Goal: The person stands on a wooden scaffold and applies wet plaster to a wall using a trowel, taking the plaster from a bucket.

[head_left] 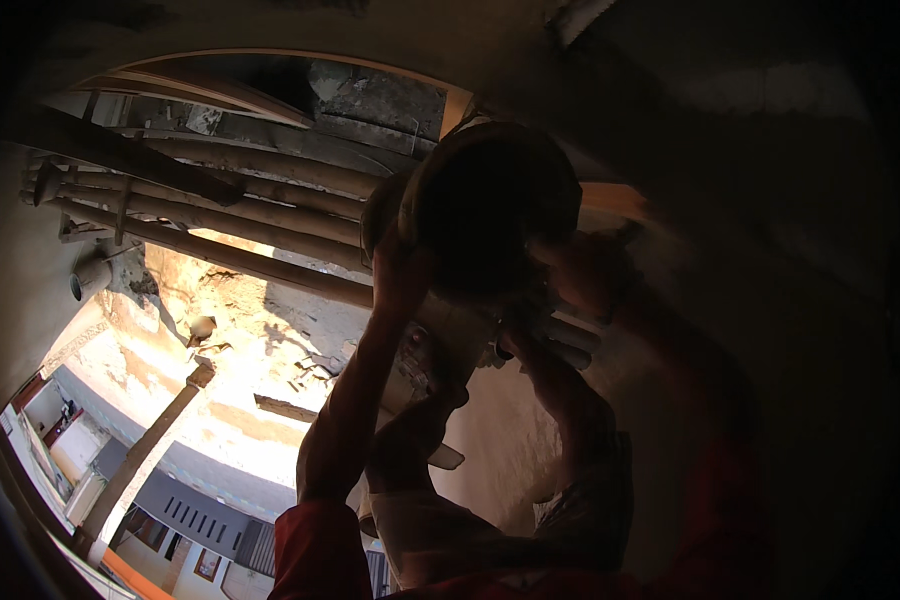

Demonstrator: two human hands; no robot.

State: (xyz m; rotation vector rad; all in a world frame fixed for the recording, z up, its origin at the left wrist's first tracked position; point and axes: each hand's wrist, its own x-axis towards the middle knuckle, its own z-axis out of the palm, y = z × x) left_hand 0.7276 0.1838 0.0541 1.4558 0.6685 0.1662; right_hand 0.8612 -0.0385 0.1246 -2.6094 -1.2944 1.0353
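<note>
A dark round bucket [500, 215] is tilted in front of me, its mouth toward me and its inside in deep shadow. Fingers of my left hand [402, 275] curl over the bucket's left rim. On the other side, my right hand [582, 272] is beside the bucket's lower right edge, dark and smeared by motion. Whether it holds anything cannot be made out. What the bucket contains is also hidden by the darkness.
Several long poles [260, 210] run across the left, high above sunlit ground [240, 330]. A dark plank [120, 150] lies over them. A small bucket [91, 278] hangs at far left. An upright post [140, 460] stands below. My bent legs [415, 440] are beneath my arms.
</note>
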